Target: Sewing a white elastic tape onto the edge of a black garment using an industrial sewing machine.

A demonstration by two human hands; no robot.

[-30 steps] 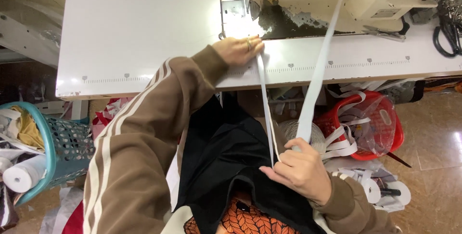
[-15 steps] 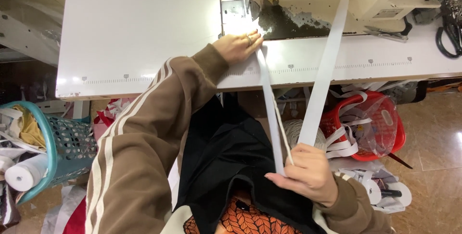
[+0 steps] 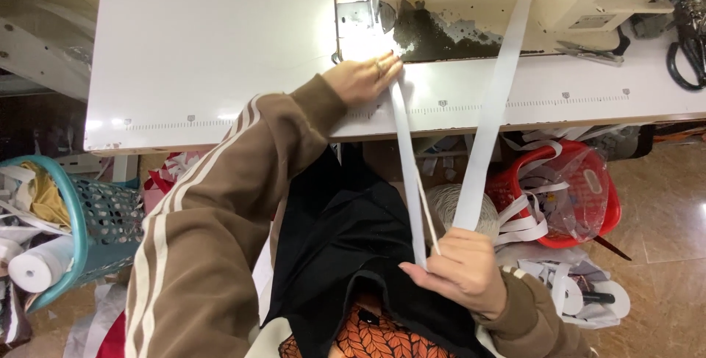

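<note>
The left hand (image 3: 360,78) lies flat on the white sewing table (image 3: 213,41), fingers stretched out and together, pressing the far end of a narrow white elastic strip (image 3: 408,174) onto the tabletop just near of the sewing machine (image 3: 515,5). A ring shows on one finger. The strip runs from under those fingertips toward the person, off the table's near edge, down to the right hand (image 3: 460,273).

The right hand sits low, over black fabric (image 3: 346,247) in the lap, fingers curled closed with the thumb pinching the narrow strip's near end. A wider white band (image 3: 496,100) also reaches this hand, rising to the right and passing over the machine to the top edge of the view; whether the fingers grip it too or it merely passes behind them is hard to say.

Right of the hand, below the table, a red plastic basket (image 3: 588,203) holds loose white strips. At far left stands a teal basket (image 3: 73,225), with a white roll (image 3: 37,270) just beside it. Black scissors (image 3: 684,41) lie on the table's right end.
</note>
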